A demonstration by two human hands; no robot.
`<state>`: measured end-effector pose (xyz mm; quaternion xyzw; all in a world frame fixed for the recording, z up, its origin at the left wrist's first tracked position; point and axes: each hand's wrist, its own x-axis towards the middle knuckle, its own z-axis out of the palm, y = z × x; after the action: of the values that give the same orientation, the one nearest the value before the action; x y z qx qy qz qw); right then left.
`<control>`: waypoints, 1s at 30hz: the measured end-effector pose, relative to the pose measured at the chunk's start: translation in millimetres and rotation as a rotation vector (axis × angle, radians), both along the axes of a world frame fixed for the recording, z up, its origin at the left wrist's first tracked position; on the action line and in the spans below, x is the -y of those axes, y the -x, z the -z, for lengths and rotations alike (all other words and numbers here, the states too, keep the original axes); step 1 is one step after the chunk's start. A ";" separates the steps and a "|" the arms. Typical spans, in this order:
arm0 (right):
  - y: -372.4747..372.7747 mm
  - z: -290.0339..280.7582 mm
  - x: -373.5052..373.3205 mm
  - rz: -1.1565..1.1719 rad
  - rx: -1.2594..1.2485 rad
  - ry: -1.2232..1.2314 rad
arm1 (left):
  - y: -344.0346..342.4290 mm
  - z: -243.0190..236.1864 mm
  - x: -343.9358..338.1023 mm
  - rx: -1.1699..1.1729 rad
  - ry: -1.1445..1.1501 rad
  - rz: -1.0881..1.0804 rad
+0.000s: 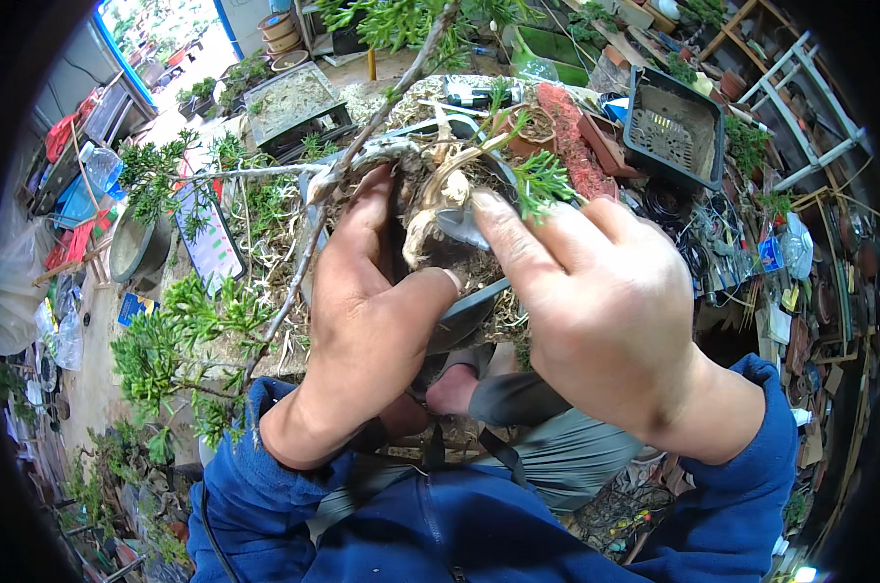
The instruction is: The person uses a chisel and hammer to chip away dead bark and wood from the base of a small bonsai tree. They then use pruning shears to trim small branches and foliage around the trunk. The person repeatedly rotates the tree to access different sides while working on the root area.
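A small juniper with a gnarled, pale trunk (455, 175) and green sprigs (542, 180) stands in a dark pot (469, 316) of soil and roots in front of me. My left hand (353, 321) is closed around the trunk base and root mass, fingertips hidden among them, thumb bent toward the middle. My right hand (605, 301) is closed on a small metal blade (456, 225), its index finger on it against the pale wood. The tool's handle is hidden in my hand. Long bare branches cross above my left hand.
A black plastic crate (675, 126), terracotta pots and a metal frame (809, 107) lie to the right. At left are a grey tray (289, 102), a round basin (134, 248) and a plastic bottle (102, 167). My feet show below the pot.
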<state>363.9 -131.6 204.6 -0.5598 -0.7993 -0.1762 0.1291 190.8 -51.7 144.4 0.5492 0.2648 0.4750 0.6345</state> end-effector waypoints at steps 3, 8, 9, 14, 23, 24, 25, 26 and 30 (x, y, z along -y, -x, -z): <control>-7.7 8.7 -5.8 0.048 -0.110 0.030 | 1.1 -0.4 0.1 0.037 0.062 0.040; -13.4 11.0 -4.6 0.050 -0.162 -0.017 | 2.3 -1.4 -0.6 0.040 0.072 0.052; -13.3 9.2 -3.0 0.063 -0.159 -0.039 | 1.5 -1.0 -0.5 0.045 0.075 0.055; -7.2 -2.5 1.5 0.043 0.070 -0.148 | -3.4 0.5 0.2 0.043 0.026 0.019; 23.5 -14.2 0.9 0.171 0.383 -0.127 | -4.4 4.5 -2.4 -0.077 -0.059 -0.067; 28.3 -15.7 1.9 0.195 0.412 -0.113 | -4.6 5.7 -3.0 -0.104 -0.076 -0.095; 29.9 -17.6 0.8 0.192 0.450 -0.113 | -4.9 7.0 -4.1 -0.095 -0.070 -0.093; 31.1 -19.8 0.0 0.181 0.445 -0.083 | -5.1 8.0 -5.5 -0.081 -0.066 -0.095; 24.3 -30.4 -3.3 0.086 0.460 0.013 | -1.1 8.6 -6.3 -0.182 -0.051 -0.065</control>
<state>339.7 -128.3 235.1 -0.5393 -0.7841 -0.2996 -0.0678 191.9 -45.4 135.8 0.5972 0.3270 0.4500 0.5779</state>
